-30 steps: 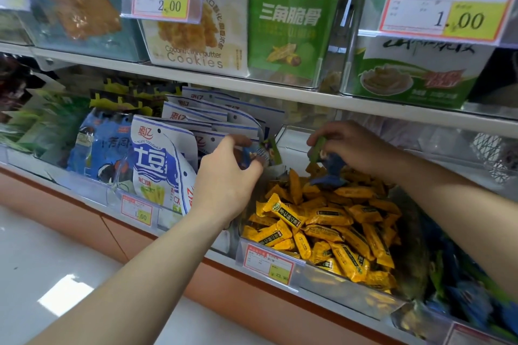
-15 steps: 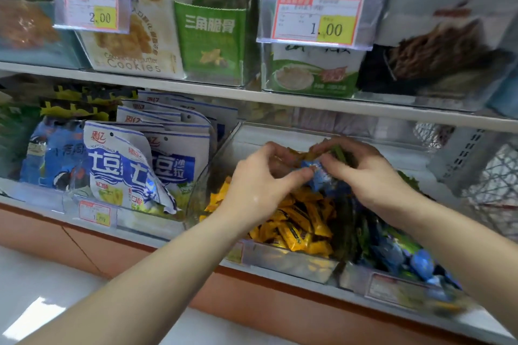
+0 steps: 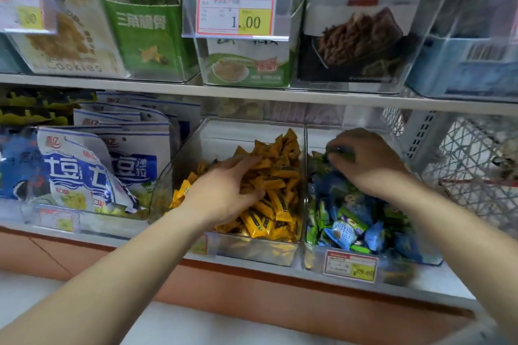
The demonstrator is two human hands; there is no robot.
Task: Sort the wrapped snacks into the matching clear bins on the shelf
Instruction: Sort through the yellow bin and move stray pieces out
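- Left hand [image 3: 224,187] lies on the yellow wrapped snacks [image 3: 269,216] in the middle clear bin [image 3: 173,176], fingers stretched out, gripping nothing.
- Right hand [image 3: 370,162] is curled, pinching 1 green wrapped snack [image 3: 342,152] over the blue and green snacks [image 3: 347,227] in the right clear bin [image 3: 314,256].
- The 2 bins touch side by side.
- Above, a price tag [image 3: 235,12] reads 1.00.
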